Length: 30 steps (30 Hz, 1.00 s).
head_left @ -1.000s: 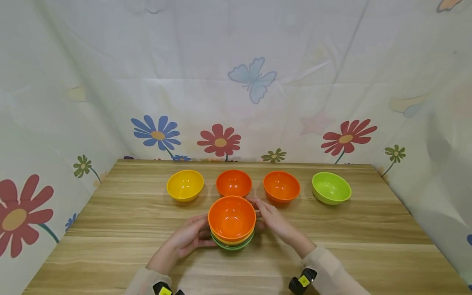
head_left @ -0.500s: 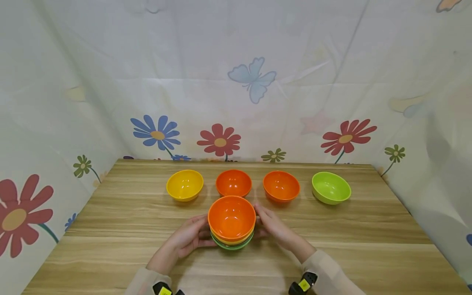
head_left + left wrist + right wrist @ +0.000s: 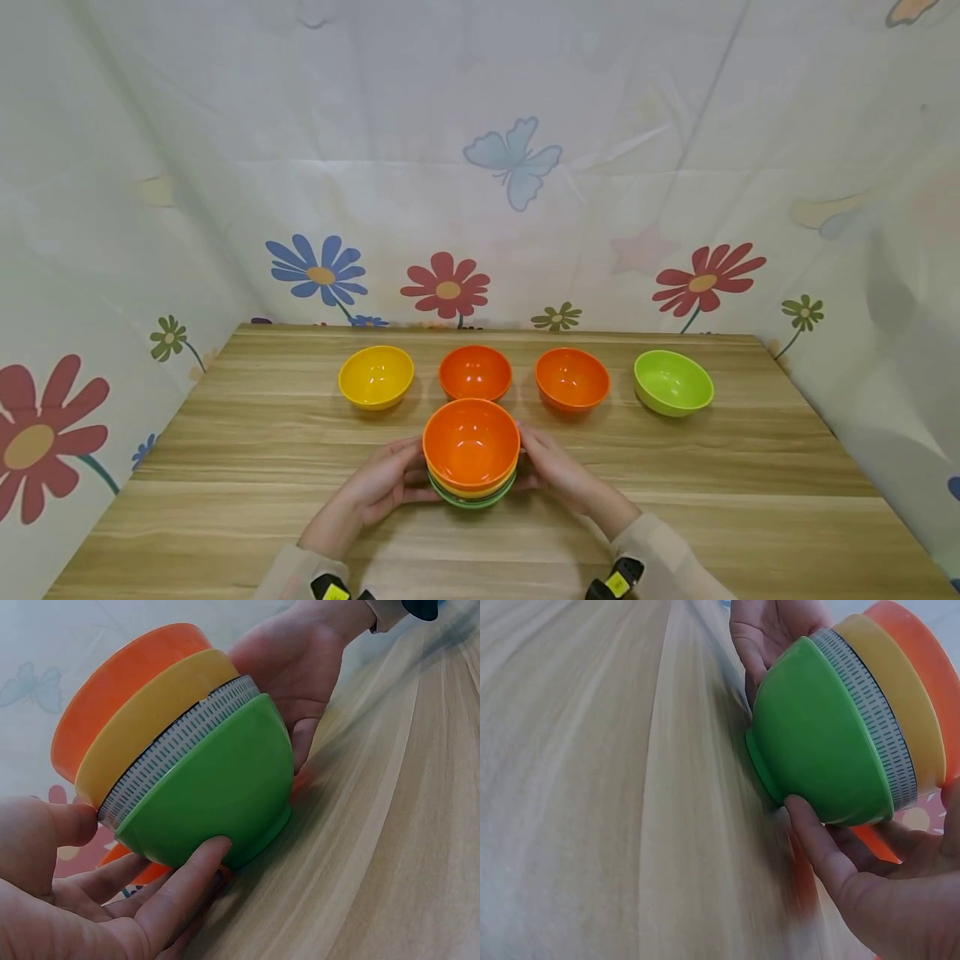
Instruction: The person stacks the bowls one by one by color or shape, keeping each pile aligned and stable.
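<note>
A stack of nested bowls stands on the wooden table (image 3: 247,467), in front of the person. Its orange bowl (image 3: 471,443) is on top, with a yellow bowl (image 3: 154,712), a white bowl with dark dashes (image 3: 184,739) and a green bowl (image 3: 225,784) below. From the left, my left hand (image 3: 384,483) holds the stack, thumb by the upper rims and fingers on the green bowl's side. My right hand (image 3: 566,475) grips it from the right, one fingertip low on the green bowl in the right wrist view. Some fingers are hidden behind the bowls.
Behind the stack runs a row of single bowls: a yellow bowl (image 3: 377,379), a red-orange bowl (image 3: 476,372), an orange bowl (image 3: 572,380) and a lime green bowl (image 3: 673,383). A flowered cloth (image 3: 480,100) hangs around the table's back and sides.
The right hand has drawn back slightly toward the person and closed in on the stack's right side. Left hand and bowls stay in place.
</note>
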Motion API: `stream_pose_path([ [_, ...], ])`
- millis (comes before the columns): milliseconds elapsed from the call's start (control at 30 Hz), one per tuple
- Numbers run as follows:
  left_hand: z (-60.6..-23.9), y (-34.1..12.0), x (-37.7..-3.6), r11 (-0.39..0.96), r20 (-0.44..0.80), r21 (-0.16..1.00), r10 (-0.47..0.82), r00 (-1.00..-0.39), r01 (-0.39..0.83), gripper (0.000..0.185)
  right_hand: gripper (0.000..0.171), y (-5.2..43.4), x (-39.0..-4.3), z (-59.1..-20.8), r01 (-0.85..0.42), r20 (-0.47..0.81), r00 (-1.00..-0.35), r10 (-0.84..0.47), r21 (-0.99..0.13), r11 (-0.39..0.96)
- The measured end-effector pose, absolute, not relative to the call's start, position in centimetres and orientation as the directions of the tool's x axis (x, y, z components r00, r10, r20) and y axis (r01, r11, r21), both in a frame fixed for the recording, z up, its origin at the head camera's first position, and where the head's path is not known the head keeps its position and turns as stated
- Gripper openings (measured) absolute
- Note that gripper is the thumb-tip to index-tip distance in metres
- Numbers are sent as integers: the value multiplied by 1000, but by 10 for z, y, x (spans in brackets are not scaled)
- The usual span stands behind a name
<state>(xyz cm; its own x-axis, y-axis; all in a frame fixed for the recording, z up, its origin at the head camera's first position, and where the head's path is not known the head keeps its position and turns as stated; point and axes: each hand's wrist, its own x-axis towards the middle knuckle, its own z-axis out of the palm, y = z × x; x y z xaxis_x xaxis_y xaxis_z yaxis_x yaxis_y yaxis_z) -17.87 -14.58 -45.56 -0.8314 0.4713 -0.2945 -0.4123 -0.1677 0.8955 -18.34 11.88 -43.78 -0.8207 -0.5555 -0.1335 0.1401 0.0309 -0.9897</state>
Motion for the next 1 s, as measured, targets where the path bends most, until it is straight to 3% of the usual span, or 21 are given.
stream_pose_path([
  [700,-456,-147,-179,-158,-305,892,480,-822,-423,53,63,116,-184,-440,182,-148,-821,-552,-983,-8],
  [1000,-459,-151,-179,-155,-268,915,455,-849,-372,53,61,116,-184,-440,191,-163,-824,-543,-982,5],
])
